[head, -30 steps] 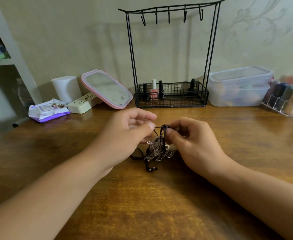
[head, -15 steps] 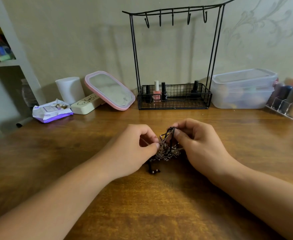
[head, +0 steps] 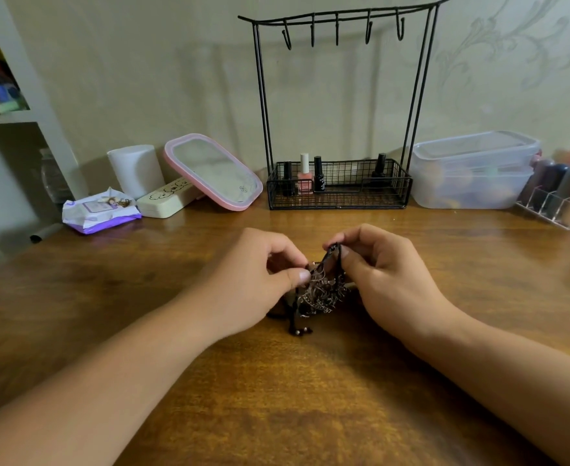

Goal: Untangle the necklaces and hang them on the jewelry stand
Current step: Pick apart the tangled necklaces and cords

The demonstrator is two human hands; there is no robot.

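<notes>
Pinching tangled necklaces (head: 320, 292) with left hand (head: 260, 284) and right hand (head: 383, 274), fingers curled, jewelry stand (head: 339, 186) at twelve o'clock.

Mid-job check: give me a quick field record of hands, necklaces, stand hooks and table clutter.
left hand: pinches the necklace tangle
right hand: pinches a black cord loop, lifted
necklace tangle: knotted, low over the table
jewelry stand: upright at the wall
hooks: five, all bare
stand basket: nail polish bottles
clutter: pink mirror, wipes pack, plastic box
</notes>
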